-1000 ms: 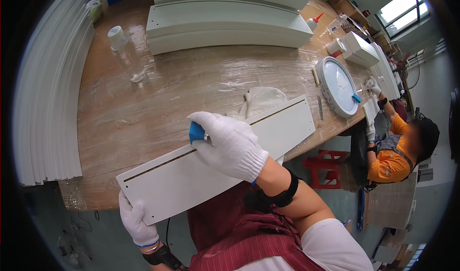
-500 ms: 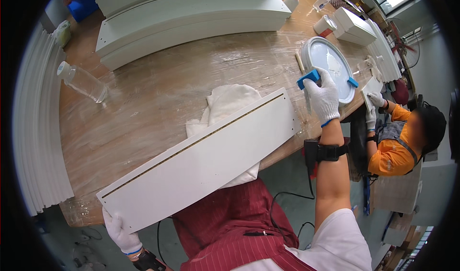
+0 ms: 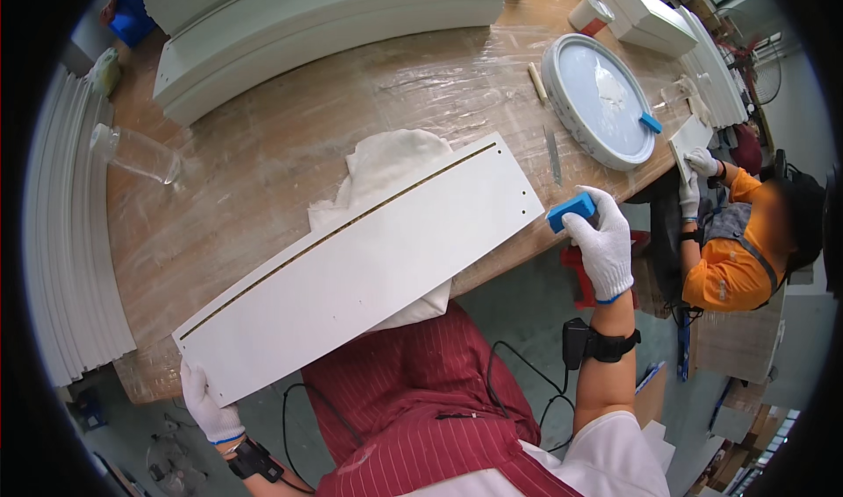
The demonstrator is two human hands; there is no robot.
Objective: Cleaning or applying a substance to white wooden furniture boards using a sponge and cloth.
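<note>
A long white board (image 3: pixel 351 269) with a narrow groove along its far edge and small holes at its ends lies slantwise over a white cloth (image 3: pixel 395 159) at the table's near edge. My left hand (image 3: pixel 209 407), in a white knit glove, grips the board's near left corner. Pinched between thumb and fingers of my gloved right hand (image 3: pixel 604 249) is a blue block (image 3: pixel 571 212), held just off the board's right end. Beyond it stands a round white tub lid (image 3: pixel 580 75) smeared with white paste, and another blue block (image 3: pixel 651 123) rests on its rim.
A flat metal blade (image 3: pixel 552 156) and a wooden stick (image 3: pixel 536 82) lie left of the lid. Stacked white boards (image 3: pixel 334 40) line the far side, with more panels (image 3: pixel 75 234) at left beside a clear bottle (image 3: pixel 136 153). A co-worker in orange (image 3: pixel 733 269) handles a panel at right.
My right hand has drawn back from the lid toward me with the blue block, coming near the board's right end. The left hand still holds the board's corner.
</note>
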